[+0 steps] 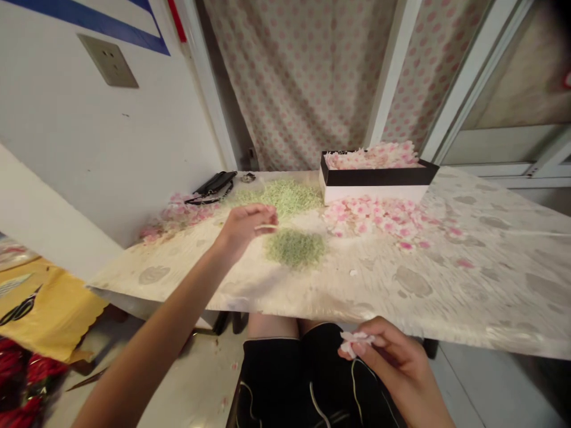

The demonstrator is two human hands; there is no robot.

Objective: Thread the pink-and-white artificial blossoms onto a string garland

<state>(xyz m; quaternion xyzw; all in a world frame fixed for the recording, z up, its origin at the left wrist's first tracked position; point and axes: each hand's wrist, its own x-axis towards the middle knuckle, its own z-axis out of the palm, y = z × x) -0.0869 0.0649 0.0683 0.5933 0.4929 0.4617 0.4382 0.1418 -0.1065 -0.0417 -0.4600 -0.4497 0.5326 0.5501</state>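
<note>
Left hand (244, 227) stretched over the creased surface (484, 276), its grip I cannot tell, right hand (397, 359) low, grip pinching thin pink petals (352, 342), wispy green heap (297, 248) near the left.

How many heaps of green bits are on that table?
2: a wide, paler heap toward the back of the table, left of the black-and-white box, and a smaller, darker heap in front of the first. The left hand could be hiding more bits.
</note>
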